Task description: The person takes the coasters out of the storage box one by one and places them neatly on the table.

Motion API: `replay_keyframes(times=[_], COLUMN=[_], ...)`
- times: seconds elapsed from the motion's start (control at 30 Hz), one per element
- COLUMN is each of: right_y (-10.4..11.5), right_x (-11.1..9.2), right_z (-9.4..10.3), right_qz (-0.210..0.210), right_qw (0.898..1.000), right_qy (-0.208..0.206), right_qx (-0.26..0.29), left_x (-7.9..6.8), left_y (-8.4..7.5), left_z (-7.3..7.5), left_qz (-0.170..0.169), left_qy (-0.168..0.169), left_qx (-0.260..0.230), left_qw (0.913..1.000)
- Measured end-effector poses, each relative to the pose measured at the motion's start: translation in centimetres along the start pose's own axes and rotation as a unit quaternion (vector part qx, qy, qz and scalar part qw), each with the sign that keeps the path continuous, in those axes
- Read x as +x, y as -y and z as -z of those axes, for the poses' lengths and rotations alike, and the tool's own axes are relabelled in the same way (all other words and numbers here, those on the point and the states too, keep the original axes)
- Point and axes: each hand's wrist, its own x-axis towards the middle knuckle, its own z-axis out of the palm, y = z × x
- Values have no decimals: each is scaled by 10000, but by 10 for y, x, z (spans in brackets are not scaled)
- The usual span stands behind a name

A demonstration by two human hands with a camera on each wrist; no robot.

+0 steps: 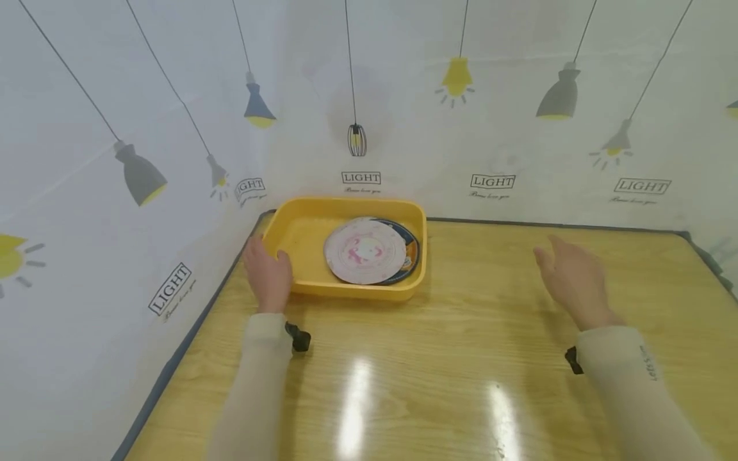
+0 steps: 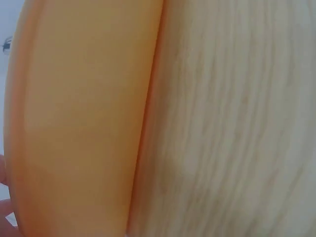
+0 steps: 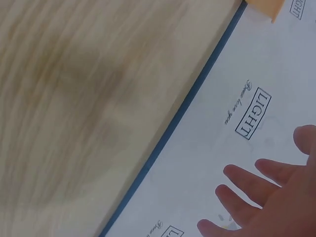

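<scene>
A yellow plastic tray (image 1: 311, 288) sits on the table against the back wall, left of centre. Inside it, a pale pink round plate (image 1: 366, 251) with a pink-red picture overlaps a dark blue round plate (image 1: 412, 246) that has orange marks. My left hand (image 1: 270, 275) grips the tray's left front corner, the thumb over the rim. In the left wrist view, the tray's side (image 2: 84, 118) fills the left part and only bits of fingers (image 2: 4, 170) show past the rim. My right hand (image 1: 576, 282) hovers above the table at the right, fingers spread and holding nothing.
The wooden table (image 1: 461, 358) reaches toward me under both arms, with bright reflections on it. White wall covering (image 1: 403, 83) printed with lamps rises behind and at the left. A dark edge strip (image 3: 170, 131) runs where table meets wall.
</scene>
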Motion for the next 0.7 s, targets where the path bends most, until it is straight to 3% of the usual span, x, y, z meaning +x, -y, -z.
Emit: replay_keyframes(times=[0.13,0.27,0.37,0.57,0.63,0.7], right_y=[8,15,18,26,30,34], right_x=[-5,-11,-15,-21,-22,-22], right_z=[-6,-15,-22,-31,-34,-37], right_qz=[28,-22,-102,-239,-228,-225], right_qw=[9992,9967,9936,9863,9845,9828], right_qy=[-115,-120,-122,-65,-88,-115], right_qx=[394,801,1122,1633,1735,1831], left_x=[-3,-7,-10,-19,-23,-28], left_y=[4,10,14,21,24,21], left_z=[-2,-4,-6,-13,-16,-15], left_qz=[466,947,1260,1676,1704,1657], left_qy=[-275,-629,-806,-692,-662,-610], left_qx=[-1027,-1735,-2390,-3729,-3977,-4072], left_qw=[9932,9783,9594,9100,8991,8961])
